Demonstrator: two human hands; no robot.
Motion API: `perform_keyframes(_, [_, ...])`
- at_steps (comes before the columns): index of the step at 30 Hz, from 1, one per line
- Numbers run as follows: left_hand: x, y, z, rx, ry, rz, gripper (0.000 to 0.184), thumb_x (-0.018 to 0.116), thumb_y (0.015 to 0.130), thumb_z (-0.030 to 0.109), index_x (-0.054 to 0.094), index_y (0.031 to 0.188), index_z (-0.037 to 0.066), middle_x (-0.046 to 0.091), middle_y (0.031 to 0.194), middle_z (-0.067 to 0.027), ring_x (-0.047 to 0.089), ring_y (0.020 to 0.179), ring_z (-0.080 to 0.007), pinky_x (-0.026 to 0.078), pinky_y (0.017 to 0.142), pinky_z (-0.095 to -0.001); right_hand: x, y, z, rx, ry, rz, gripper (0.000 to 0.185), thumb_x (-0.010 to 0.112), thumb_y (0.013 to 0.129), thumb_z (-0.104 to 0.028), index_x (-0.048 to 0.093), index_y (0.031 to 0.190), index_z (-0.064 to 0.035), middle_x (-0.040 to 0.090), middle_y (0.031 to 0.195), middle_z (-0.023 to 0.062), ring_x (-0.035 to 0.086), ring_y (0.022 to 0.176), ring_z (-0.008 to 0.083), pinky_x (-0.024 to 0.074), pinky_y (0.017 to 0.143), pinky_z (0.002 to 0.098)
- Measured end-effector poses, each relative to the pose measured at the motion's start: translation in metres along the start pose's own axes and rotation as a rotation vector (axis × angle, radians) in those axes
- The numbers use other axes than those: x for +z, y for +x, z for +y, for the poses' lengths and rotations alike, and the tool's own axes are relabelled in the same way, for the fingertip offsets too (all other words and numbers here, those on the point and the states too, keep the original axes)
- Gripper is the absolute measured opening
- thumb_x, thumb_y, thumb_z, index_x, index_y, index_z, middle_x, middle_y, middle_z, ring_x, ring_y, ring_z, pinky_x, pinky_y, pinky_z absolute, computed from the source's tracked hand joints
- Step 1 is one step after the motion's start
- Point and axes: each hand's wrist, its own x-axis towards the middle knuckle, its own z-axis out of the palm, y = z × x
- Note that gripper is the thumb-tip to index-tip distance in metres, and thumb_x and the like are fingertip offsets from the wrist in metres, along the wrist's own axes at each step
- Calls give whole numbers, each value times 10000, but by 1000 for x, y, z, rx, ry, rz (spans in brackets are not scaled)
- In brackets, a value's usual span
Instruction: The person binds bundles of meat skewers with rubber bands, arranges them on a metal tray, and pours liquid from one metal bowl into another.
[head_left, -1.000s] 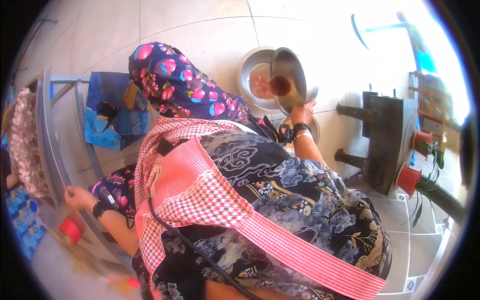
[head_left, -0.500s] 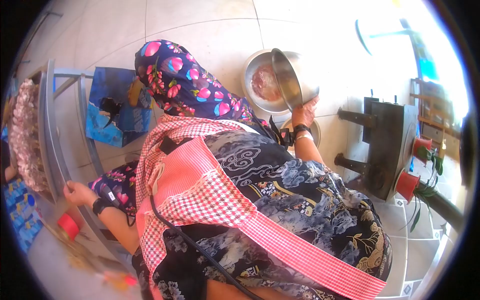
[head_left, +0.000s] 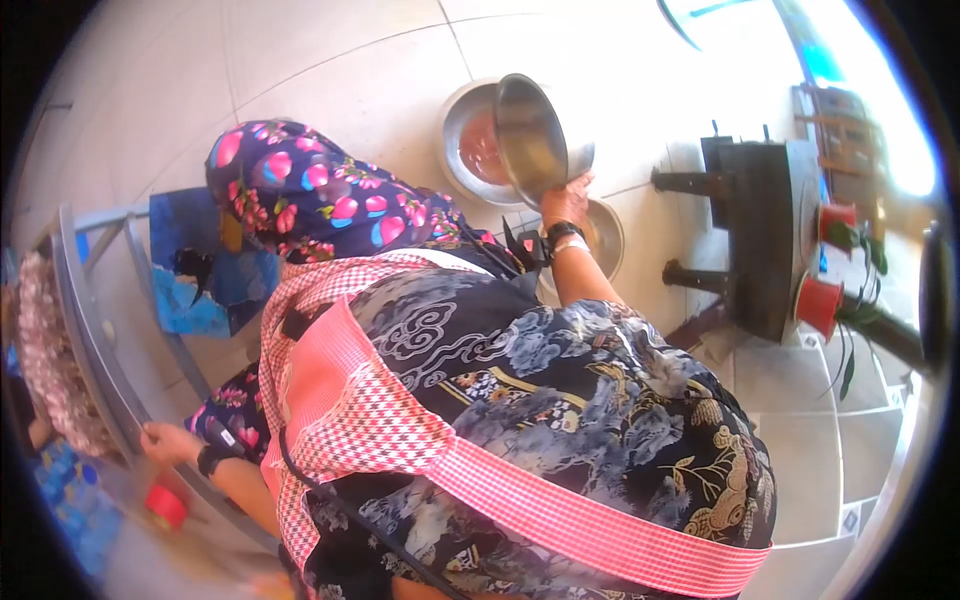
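My right hand (head_left: 565, 203) is closed on the rim of a metal bowl (head_left: 532, 135), which is tilted steeply. It overlaps a wide metal basin (head_left: 455, 135) on the floor, where reddish liquid (head_left: 481, 150) shows. Beside my right wrist, another metal bowl (head_left: 606, 240) stands partly hidden. At the left, my left hand (head_left: 170, 443) grips the grey metal frame (head_left: 105, 345) of a table, its fingers curled at the edge.
A blue box (head_left: 200, 290) stands by the frame. Pale pinkish pieces (head_left: 52, 350) lie on the table at the left. Toward the right are a dark metal stove (head_left: 765, 235) and red plant pots (head_left: 818, 303). Patterned cloth (head_left: 330, 195) covers my legs.
A dark red patch in the tilted bowl one second ago no longer shows. The view has shifted, so the bowls and stove appear farther left. My left hand stays on the frame.
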Motion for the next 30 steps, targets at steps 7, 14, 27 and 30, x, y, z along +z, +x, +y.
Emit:
perform_keyframes(7, [1, 8, -11, -2, 51, -35, 365, 563, 787, 283, 663, 877, -56, 649, 865, -228, 613, 793, -360, 479, 731, -434, -8, -16, 0, 444, 641, -98, 514, 511, 773, -146, 396, 1237, 42, 562, 1081, 275, 606, 897, 410, 532, 707, 476])
perform_keyframes(14, [33, 16, -48, 37, 134, -21, 391, 528, 776, 307, 672, 879, -42, 650, 871, -233, 616, 786, -377, 476, 732, -451, 86, -14, 103, 935, 1596, -151, 406, 358, 831, -296, 577, 980, 12, 631, 814, 198, 618, 636, 336, 531, 546, 435])
perform_keyframes(27, [18, 23, -89, 63, 90, -116, 277, 543, 821, 183, 626, 880, -74, 657, 849, -208, 617, 792, -350, 484, 724, -412, 110, -35, 149, 1246, 1801, -98, 697, 419, 840, -491, 374, 1280, 48, 449, 1262, 246, 541, 1037, 324, 519, 786, 416])
perform_keyframes(30, [17, -12, -94, 159, 125, -36, 157, 543, 807, 105, 589, 883, -24, 627, 888, -165, 582, 855, -324, 452, 768, -381, 103, -21, 130, 1141, 1821, -414, 744, 435, 835, -520, 349, 1302, 53, 413, 1303, 252, 519, 1084, 325, 514, 813, 407])
